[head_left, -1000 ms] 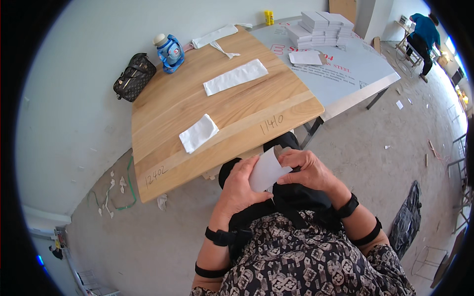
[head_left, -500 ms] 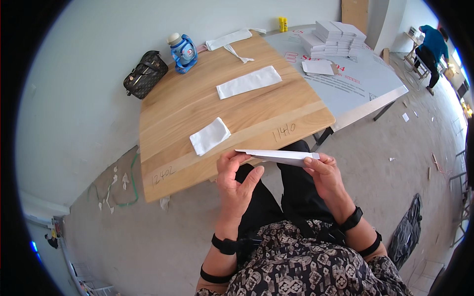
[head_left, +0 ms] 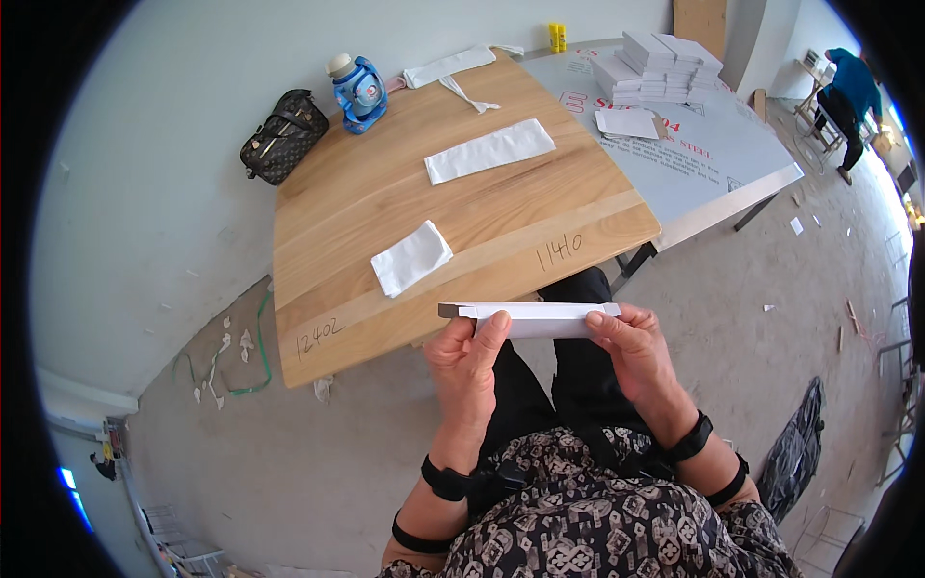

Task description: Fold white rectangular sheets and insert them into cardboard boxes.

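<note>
A long, narrow white cardboard box (head_left: pixel 544 319) with small end flaps is held level between my hands, in front of the table's near edge. At its left end, my left hand (head_left: pixel 467 361) pinches it with the thumb on the near face; a greyish-brown flap sticks out past the fingers. Closed on the right end is my right hand (head_left: pixel 631 352), thumb on the near side. Beyond the box, a folded white cloth (head_left: pixel 411 258) lies on the wooden tabletop (head_left: pixel 347 231). A longer white cloth strip (head_left: pixel 490 151) is spread farther back.
At the table's far left stand a dark patterned handbag (head_left: pixel 284 137) and a blue bottle (head_left: pixel 359 93). Stacked white boxes (head_left: pixel 665 69) and two yellow tubes (head_left: pixel 557 39) rest on the film-covered table (head_left: pixel 713 183). A person (head_left: pixel 848 106) works at the far right.
The box has opened out from a flatter shape into a squared tube. My left hand's thumb has closed onto its left end; the right hand keeps its grip.
</note>
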The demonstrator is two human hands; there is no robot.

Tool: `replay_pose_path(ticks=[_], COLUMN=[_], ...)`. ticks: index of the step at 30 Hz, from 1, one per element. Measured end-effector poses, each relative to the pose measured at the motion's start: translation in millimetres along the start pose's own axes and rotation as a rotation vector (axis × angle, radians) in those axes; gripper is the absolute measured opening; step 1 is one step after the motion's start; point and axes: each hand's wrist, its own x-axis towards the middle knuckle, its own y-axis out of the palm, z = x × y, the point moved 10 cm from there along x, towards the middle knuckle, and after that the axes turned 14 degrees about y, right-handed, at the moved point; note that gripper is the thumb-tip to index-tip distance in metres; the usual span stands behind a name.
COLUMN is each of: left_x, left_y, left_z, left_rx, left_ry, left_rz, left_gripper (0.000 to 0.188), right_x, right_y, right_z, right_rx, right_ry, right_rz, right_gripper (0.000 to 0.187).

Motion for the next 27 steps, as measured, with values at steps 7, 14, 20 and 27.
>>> replay_pose_path(ticks=[7, 14, 20, 27], left_x=[-1, -4, -4, -5], left_y=[8, 5, 11, 49], left_z=[-9, -18, -37, -49], left_rx=[0.188, 0.363, 0.614, 0.660], left_ry=[0.049, 0.212, 0.353, 0.560], left_rz=[-0.042, -0.054, 0.079, 0.384], left_gripper=[0.019, 0.017, 0.010, 0.009], right_x=[-6, -12, -55, -28], right_y=[5, 6, 56, 77], right_z=[15, 21, 86, 50], right_rx=[-0.051, -0.170, -1.104, -1.075], right_ry=[-0.181, -0.235, -0.865, -0.542], right_rz=[-0.054, -0.145, -0.443, 0.157], right_gripper=[0.009, 0.013, 0.040, 0.032])
